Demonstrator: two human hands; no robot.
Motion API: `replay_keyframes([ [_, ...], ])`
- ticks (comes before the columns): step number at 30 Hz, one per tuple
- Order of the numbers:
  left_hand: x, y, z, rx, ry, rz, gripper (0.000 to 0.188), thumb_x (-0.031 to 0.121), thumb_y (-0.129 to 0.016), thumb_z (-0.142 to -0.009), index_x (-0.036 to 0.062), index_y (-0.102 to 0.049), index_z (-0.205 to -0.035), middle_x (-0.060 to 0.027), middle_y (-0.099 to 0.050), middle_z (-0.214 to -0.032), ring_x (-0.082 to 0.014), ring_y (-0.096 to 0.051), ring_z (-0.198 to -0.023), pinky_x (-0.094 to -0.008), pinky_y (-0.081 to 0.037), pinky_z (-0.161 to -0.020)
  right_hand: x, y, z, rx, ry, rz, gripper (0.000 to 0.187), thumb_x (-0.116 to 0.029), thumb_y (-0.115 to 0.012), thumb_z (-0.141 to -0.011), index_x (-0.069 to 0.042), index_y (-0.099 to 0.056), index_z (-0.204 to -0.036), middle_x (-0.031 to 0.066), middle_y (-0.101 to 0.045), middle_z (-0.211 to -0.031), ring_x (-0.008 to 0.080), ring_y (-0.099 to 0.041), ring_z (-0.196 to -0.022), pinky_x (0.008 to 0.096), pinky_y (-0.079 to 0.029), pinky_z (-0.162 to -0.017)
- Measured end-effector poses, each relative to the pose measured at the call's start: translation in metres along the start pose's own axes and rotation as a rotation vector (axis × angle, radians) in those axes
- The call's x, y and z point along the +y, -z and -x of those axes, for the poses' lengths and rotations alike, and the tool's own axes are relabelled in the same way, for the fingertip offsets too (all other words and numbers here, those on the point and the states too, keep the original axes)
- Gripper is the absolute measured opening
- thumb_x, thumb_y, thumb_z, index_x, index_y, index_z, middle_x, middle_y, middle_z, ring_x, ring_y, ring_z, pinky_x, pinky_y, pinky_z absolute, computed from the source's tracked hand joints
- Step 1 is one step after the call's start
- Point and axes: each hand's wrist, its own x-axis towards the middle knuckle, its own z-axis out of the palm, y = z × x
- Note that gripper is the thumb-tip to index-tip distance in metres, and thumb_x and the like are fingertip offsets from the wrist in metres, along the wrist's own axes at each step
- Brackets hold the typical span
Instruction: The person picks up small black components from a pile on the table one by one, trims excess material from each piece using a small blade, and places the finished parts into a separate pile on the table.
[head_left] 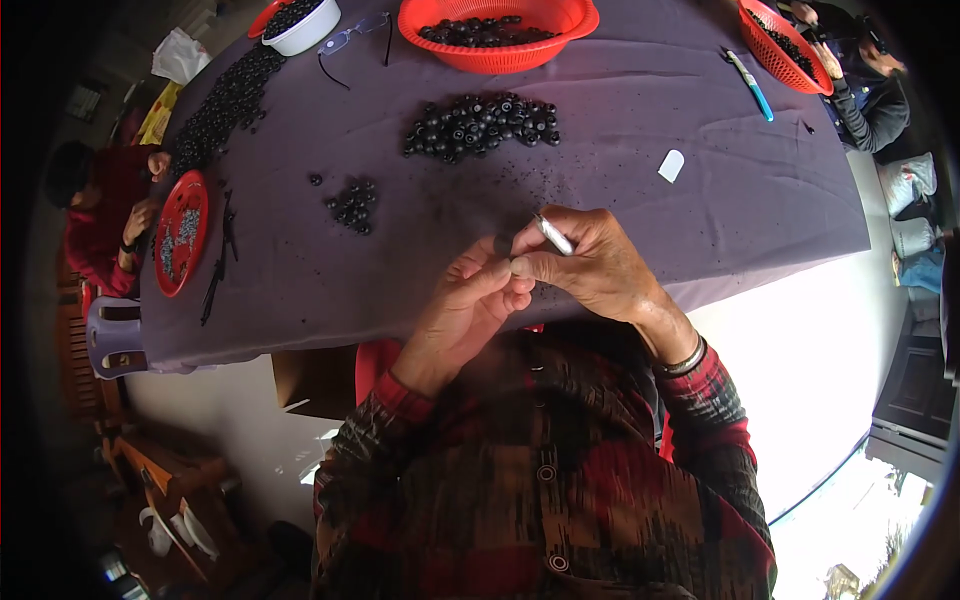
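My left hand (468,308) is closed, its fingertips pinching a small round black piece (503,244). In my right hand (590,262) is a slim tool with a white handle (556,238); its working end is too small to make out. The fingertips of both hands meet just over the near edge of the table. Beyond them lies a heap of black round pieces (480,127), some showing a paler ring. A smaller cluster of the same pieces (352,205) sits to the left of my hands. Dark crumbs are scattered around the heap.
A purple cloth (700,215) covers the table. Red baskets (497,58) (785,48) and a white bowl (303,30) hold more black pieces. Eyeglasses (345,40), a blue-handled cutter (750,85) and a white tag (671,166) lie about. People sit at left, beside a red tray (203,215), and far right.
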Motion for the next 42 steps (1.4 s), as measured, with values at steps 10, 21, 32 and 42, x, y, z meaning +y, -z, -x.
replay_keyframes([
  [10,0.002,0.004,0.001,0.003,-0.039,0.077,0.003,0.013,-0.058,-0.091,0.0112,-0.058,-0.094,-0.001,-0.06,-0.087,-0.0109,-0.054,-0.08,-0.0262,-0.044,-0.07,-0.002,0.013,0.006,0.063,0.016,0.369,0.032,-0.033,-0.056,-0.093,-0.003,-0.056,-0.083,0.002,-0.051,-0.067,0.0091,-0.043,-0.06,0.0261,-0.037,-0.055],
  [21,0.0,0.009,0.0,-0.025,-0.111,0.091,0.008,0.015,-0.059,-0.091,0.0107,-0.06,-0.097,0.0006,-0.061,-0.09,-0.0083,-0.056,-0.081,-0.0258,-0.045,-0.071,0.01,-0.002,0.018,0.04,0.405,0.563,0.008,-0.01,-0.062,-0.084,-0.003,-0.06,-0.087,0.0122,-0.059,-0.077,0.0327,-0.059,-0.064,0.0385,-0.046,-0.055],
  [32,-0.002,0.004,0.001,-0.04,-0.065,0.106,0.008,0.015,-0.056,-0.093,0.0119,-0.06,-0.099,0.0006,-0.063,-0.089,-0.0086,-0.057,-0.081,-0.0255,-0.044,-0.07,0.01,-0.001,0.016,0.035,0.383,0.52,0.01,-0.011,-0.063,-0.083,-0.003,-0.06,-0.088,0.0102,-0.063,-0.079,0.0306,-0.062,-0.068,0.0361,-0.049,-0.057],
  [42,-0.006,0.005,0.0,-0.038,-0.058,0.156,0.008,0.015,-0.057,-0.092,0.0121,-0.059,-0.099,0.0023,-0.063,-0.09,-0.0077,-0.056,-0.081,-0.026,-0.044,-0.069,0.009,0.002,0.016,0.018,0.395,0.574,0.013,-0.012,-0.06,-0.087,0.002,-0.059,-0.087,0.013,-0.059,-0.075,0.0294,-0.063,-0.064,0.0329,-0.049,-0.057],
])
